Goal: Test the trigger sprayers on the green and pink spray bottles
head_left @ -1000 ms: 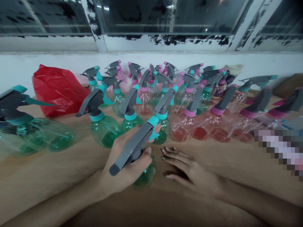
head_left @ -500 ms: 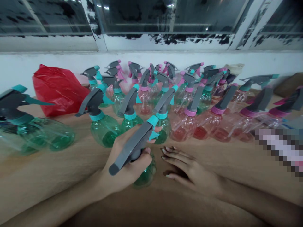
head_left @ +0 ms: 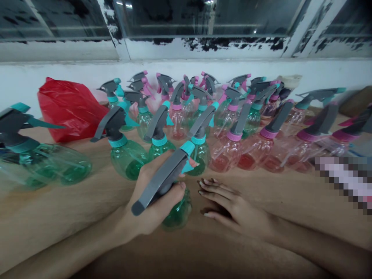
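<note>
we look down at a light brown wooden desk (head_left: 95,209) with our two bare hands over its near middle. our left hand (head_left: 154,197) is closed around the neck of a clear green plastic spray bottle with a grey trigger head and turquoise nozzle (head_left: 176,213), its thumb on the near side and its fingers wrapped around the far side, partly hidden by the head. the bottle stands in front of the others, nozzle pointing away from us and to the right; its rounded base seems to rest on the desk. our right hand (head_left: 232,203) holds nothing: it lies palm down on the desk, just right of that bottle and apart from it, fingers outstretched and close together.

just beyond our hands, three green spray bottles with turquoise collars (head_left: 128,159) stand side by side, and a line of clear pink spray bottles with pink collars (head_left: 223,155) continues to the right. behind them is a crowd of mixed green and pink bottles (head_left: 178,124). more green bottles (head_left: 74,164) stand at far left, in front of a crumpled red plastic bag (head_left: 69,112). at the back, a white wall (head_left: 23,83) runs below dark windows (head_left: 203,19).
</note>
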`<state>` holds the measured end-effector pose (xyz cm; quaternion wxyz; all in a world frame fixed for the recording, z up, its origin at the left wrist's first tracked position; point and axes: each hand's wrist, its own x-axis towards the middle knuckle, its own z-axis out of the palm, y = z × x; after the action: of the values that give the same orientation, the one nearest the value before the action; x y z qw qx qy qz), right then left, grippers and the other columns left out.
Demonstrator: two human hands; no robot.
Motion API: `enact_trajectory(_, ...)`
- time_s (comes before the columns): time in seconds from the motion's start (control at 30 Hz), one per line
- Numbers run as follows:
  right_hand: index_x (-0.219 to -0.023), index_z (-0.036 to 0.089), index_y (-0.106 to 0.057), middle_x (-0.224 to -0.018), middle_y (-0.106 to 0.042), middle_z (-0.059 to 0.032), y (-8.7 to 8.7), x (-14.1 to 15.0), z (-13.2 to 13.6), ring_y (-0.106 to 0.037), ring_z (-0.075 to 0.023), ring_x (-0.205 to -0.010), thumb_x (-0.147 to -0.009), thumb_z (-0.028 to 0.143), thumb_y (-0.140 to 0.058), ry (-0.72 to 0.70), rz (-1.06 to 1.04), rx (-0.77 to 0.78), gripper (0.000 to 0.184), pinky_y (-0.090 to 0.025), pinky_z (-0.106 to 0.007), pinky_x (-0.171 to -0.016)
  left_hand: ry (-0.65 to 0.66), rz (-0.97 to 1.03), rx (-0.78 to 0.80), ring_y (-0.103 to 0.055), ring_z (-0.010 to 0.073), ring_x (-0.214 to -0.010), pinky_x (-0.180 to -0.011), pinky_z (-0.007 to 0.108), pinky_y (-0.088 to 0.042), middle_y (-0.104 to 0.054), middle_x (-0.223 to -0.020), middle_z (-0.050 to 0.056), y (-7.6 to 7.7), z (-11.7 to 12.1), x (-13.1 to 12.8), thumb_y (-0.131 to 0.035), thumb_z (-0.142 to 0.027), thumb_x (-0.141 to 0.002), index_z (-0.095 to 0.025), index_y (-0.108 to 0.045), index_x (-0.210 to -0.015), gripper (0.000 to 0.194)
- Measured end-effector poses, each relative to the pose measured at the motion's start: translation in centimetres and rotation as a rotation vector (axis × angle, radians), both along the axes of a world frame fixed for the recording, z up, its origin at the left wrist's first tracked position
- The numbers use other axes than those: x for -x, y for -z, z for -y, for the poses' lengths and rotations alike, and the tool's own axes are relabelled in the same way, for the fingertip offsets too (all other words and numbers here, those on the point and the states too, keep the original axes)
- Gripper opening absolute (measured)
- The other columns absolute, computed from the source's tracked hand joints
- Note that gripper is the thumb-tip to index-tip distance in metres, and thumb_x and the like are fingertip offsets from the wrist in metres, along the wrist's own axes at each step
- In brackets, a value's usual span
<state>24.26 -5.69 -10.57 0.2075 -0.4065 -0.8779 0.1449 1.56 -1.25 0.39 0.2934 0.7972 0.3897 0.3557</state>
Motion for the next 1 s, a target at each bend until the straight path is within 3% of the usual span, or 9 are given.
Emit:
enact_trajectory(0.23, -0.135, 0.018, -0.045, -0.142, -0.047, -0.0068, -0.02, -0.04, 0.01, -0.037, -0.0212, -0.134, -0.093, 0.038, -0.049, 0.001, -0.010, -0.008, 0.047, -0.033, -0.043, -0.111, 0.007, -0.018, 0.057, -0.050, 0.0151, -0.052, -0.055, 0.029, -0.047, -0.055, -0.066, -0.004, -0.39, 0.13, -0.24, -0.050, -0.019, -0.073, -0.027, -0.061, -0.090, 0.022)
enact_trajectory(0.4, -0.135, 0.017, -0.045, -0.142, -0.046, -0.0070, -0.08, -0.02, 0.04, -0.037, -0.0209, -0.134, -0.093, 0.038, -0.049, 0.004, 0.003, -0.010, 0.047, -0.032, -0.044, -0.112, -0.026, -0.080, 0.053, -0.047, 0.0147, -0.049, -0.050, 0.028, -0.044, -0.050, -0.060, -0.004, -0.22, 0.27, 0.19, -0.051, -0.023, -0.075, -0.025, -0.056, -0.075, 0.005)
enact_trajectory(0.63, -0.135, 0.018, -0.045, -0.141, -0.048, -0.0075, -0.02, -0.03, 0.00, -0.038, -0.0217, -0.133, -0.092, 0.037, -0.051, -0.002, -0.014, -0.015, 0.047, -0.034, -0.044, -0.111, -0.026, -0.024, -0.006, -0.052, 0.0168, -0.057, -0.058, 0.030, -0.048, -0.056, -0.068, -0.003, -0.31, 0.10, -0.35, -0.050, -0.021, -0.073, -0.026, -0.060, -0.087, 0.018)
enact_trajectory(0.83, -0.136, 0.018, -0.044, -0.142, -0.047, -0.0072, 0.07, -0.10, -0.02, -0.037, -0.0215, -0.134, -0.092, 0.038, -0.050, -0.002, -0.013, -0.001, 0.048, -0.034, -0.044, -0.111, -0.017, 0.040, 0.004, -0.060, 0.0179, -0.068, -0.069, 0.032, -0.051, -0.065, -0.089, 0.001, 0.01, 0.18, -0.63, -0.052, -0.016, -0.070, -0.024, -0.055, -0.082, 0.015)
enact_trajectory(1.0, -0.135, 0.019, -0.045, -0.141, -0.048, -0.0072, 0.03, -0.09, -0.01, -0.038, -0.0222, -0.134, -0.092, 0.038, -0.050, 0.001, -0.027, 0.003, 0.048, -0.034, -0.044, -0.111, -0.049, 0.066, 0.029, -0.058, 0.0168, -0.059, -0.063, 0.032, -0.052, -0.063, -0.076, 0.000, 0.36, 0.19, -0.50, -0.053, -0.017, -0.067, -0.024, -0.053, -0.072, 0.009)
